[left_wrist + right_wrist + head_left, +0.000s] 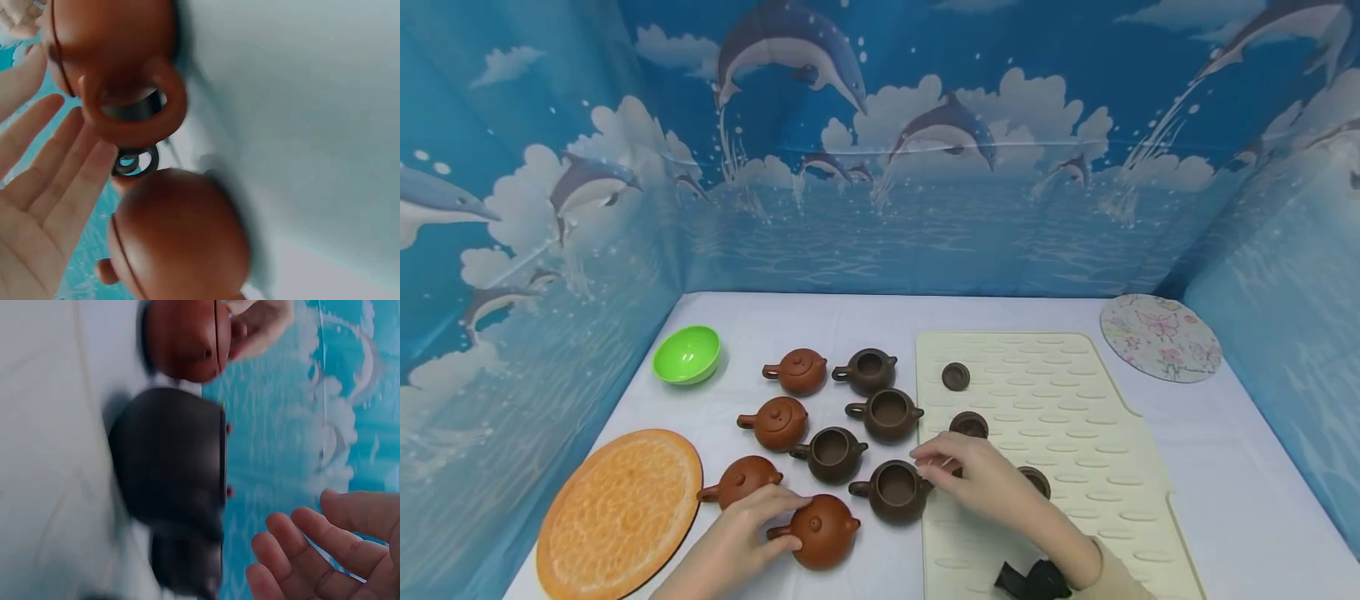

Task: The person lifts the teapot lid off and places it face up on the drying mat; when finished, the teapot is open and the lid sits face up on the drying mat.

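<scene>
Okay, cream mat (1075,533), oblong-patterned, spreads beneath and right of the right-hand fingers. Left hand (748,527): fingers fairly straight, loosely spread, alongside the nearest reddish-brown teapot (825,535) (round, smooth, lid on), just right of them; can't tell how firm any contact is. Right hand (968,468): fingers loosely bent, narrow gap to thumb, gripping nothing visible, just right of a rounded dark lidless teapot (895,496). Small round dark lid (968,423) sits just beyond those fingers.
</scene>
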A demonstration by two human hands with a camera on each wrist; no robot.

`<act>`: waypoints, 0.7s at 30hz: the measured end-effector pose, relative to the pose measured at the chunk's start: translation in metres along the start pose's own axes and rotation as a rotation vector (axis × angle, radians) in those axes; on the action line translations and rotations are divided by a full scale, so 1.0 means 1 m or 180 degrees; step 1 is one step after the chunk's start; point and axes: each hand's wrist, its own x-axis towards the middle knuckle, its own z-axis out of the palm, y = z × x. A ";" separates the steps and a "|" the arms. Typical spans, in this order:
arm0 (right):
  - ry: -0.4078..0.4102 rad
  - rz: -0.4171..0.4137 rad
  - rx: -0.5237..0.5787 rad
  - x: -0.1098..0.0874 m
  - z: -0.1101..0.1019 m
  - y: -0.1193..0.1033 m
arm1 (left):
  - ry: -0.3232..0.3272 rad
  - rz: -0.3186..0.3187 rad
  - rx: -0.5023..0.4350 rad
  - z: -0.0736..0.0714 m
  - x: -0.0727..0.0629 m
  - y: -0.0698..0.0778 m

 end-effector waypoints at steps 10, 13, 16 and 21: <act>-0.0576 -0.0559 -0.0069 0.030 0.059 -0.040 | 0.0034 -0.0179 -0.0159 0.008 -0.003 -0.009; -0.0685 -0.0621 -0.0266 0.035 0.072 -0.049 | 0.0035 -0.0152 -0.0188 0.008 -0.003 -0.011; -0.0718 -0.0687 -0.0479 0.039 0.083 -0.055 | 0.0038 -0.0136 -0.0211 0.008 -0.002 -0.012; -0.0535 -0.0880 -0.0800 0.040 0.094 -0.056 | 0.0072 -0.0134 -0.0165 0.008 -0.001 -0.014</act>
